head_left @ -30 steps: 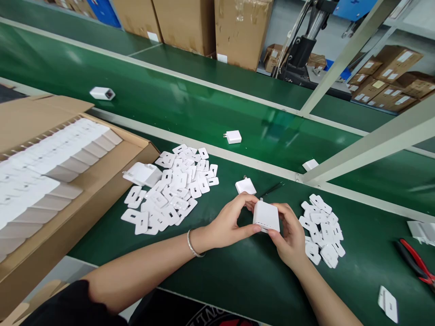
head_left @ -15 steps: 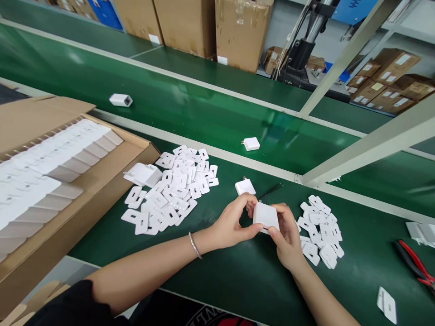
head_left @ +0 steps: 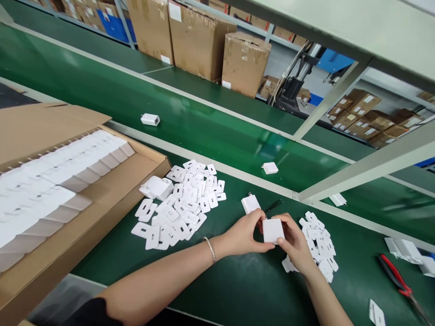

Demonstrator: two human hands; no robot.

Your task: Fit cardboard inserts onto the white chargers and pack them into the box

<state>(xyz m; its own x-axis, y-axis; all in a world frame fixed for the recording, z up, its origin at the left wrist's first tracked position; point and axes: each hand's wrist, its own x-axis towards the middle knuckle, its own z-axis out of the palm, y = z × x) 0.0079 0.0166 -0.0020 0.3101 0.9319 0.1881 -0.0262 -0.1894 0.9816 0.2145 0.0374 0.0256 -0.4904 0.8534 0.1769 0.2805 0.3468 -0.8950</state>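
Note:
Between my two hands is a white square power adapter (head_left: 273,231), its broad face turned up toward me. My left hand (head_left: 246,233) pinches its left side with thumb and fingers. On the opposite edge, my right hand (head_left: 296,240) grips it, the thumb at the lower corner. Just behind the hands lies a second white adapter (head_left: 250,203) with metal prongs, beside a thin dark tool (head_left: 273,206). A heap of white slotted plates (head_left: 190,203) spreads to the left, and a smaller pile of plates (head_left: 321,244) sits right of my right hand, partly hidden by it.
An open carton (head_left: 142,165) with rows of white pieces stands at left. More adapters lie on the green conveyor (head_left: 204,131), including one far adapter (head_left: 150,119). Red-handled pliers (head_left: 396,274) rest at right. A metal post (head_left: 367,167) slants across the right side.
The view has shifted, so the bench appears lower. Both hands keep hold of the adapter, which has turned slightly so its broad face looks squarer to me.

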